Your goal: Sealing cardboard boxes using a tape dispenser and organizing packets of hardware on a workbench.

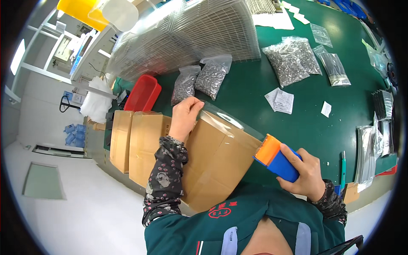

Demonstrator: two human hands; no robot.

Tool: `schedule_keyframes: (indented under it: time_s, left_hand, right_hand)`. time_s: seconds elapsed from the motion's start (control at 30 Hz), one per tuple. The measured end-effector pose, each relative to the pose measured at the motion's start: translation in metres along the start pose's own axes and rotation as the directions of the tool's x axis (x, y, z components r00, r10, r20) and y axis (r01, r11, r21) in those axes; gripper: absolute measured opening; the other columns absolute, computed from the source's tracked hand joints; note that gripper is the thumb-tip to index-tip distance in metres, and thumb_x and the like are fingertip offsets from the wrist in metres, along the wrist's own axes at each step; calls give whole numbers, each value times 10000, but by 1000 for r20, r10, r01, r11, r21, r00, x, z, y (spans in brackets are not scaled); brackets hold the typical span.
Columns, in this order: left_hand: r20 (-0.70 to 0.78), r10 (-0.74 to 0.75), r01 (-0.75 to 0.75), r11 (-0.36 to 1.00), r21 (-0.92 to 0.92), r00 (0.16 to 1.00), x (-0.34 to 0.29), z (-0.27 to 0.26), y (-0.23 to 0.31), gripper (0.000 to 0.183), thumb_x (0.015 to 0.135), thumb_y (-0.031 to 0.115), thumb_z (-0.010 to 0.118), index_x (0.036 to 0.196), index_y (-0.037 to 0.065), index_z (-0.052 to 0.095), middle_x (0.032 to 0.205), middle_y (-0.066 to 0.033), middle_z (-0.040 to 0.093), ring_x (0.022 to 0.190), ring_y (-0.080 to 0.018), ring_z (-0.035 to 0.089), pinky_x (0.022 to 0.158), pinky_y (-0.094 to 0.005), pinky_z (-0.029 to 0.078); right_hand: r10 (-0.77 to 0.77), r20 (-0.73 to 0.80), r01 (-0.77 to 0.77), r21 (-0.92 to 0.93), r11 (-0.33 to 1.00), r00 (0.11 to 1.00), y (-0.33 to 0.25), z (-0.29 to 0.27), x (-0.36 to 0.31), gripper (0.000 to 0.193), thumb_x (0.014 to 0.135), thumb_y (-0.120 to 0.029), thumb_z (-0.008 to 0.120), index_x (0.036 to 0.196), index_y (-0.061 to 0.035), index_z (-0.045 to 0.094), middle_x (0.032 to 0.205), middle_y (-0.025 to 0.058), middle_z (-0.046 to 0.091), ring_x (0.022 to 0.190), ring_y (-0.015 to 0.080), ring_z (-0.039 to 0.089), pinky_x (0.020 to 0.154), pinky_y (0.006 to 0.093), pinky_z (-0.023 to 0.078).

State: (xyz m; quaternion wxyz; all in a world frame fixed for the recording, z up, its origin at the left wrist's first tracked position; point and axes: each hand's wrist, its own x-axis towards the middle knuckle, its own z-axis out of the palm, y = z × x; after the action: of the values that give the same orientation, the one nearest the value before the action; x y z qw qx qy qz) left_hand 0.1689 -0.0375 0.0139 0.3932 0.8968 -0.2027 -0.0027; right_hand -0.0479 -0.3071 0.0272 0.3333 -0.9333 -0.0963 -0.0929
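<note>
My right hand is wrapped round a blue and orange tape dispenser beside the right edge of a brown cardboard box. From the dispenser a strip of clear tape stretches over the far edge of the box to my left hand, whose fingers pinch its free end. Whether the strip touches the cardboard all along I cannot tell. Just beyond my left hand lie two clear bags of small grey parts, one bag next to the other.
Two more cardboard boxes stand left of the taped one, with a red tray behind. Wire racks are stacked at the back. Across the green table lie another parts bag, paper slips and a teal-handled tool.
</note>
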Motion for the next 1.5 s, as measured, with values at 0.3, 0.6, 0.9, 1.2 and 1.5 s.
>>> schedule_keyframes:
  time_s: [0.3, 0.6, 0.9, 1.2, 1.5]
  left_hand:
    - [-237, -89, 127, 981, 149, 967, -20, 13, -33, 475, 823, 117, 571, 1239, -1, 374, 989, -139, 521, 813, -243, 517, 725, -314, 436]
    - [-3, -187, 187, 979, 84, 982, -53, 13, 16, 404, 811, 271, 614, 1068, -36, 555, 971, -190, 617, 881, -259, 611, 764, -317, 459]
    - [17, -126, 121, 975, 188, 992, -48, 13, 11, 426, 852, 325, 544, 1100, -21, 539, 1011, -192, 601, 933, -310, 585, 801, -344, 445]
    - [19, -315, 294, 905, 308, 949, -138, -37, 8, 494, 879, 318, 492, 1235, -18, 427, 1118, -223, 550, 1046, -322, 534, 880, -355, 414]
    - [-253, -423, 466, 873, 144, 870, -195, -27, 1, 327, 865, 293, 506, 1025, 10, 540, 936, -184, 598, 879, -338, 573, 743, -382, 447]
  right_hand:
    - [4, -19, -4, 23, 1000, 1000, 12, 14, -8, 748, 549, -187, 712, 1258, -134, 478, 697, 110, 463, 559, 253, 522, 514, 344, 459]
    - [21, -21, -21, 0, 1000, 1000, 40, 22, -43, 728, 566, -206, 711, 1255, -159, 477, 701, 109, 442, 564, 265, 513, 503, 359, 447]
    - [4, 169, 27, -178, 984, 986, 5, -1, 10, 617, 585, -211, 674, 1161, -75, 497, 692, 133, 497, 573, 281, 543, 498, 382, 437]
    - [-16, 577, 15, 7, 1000, 817, 41, 10, 5, 583, 593, -465, 655, 1035, -87, 612, 719, 174, 624, 682, 334, 614, 641, 397, 494]
    - [-252, 802, 337, 67, 939, 542, -3, 54, 59, 392, 737, -392, 586, 984, -91, 634, 790, 160, 630, 768, 322, 607, 681, 398, 488]
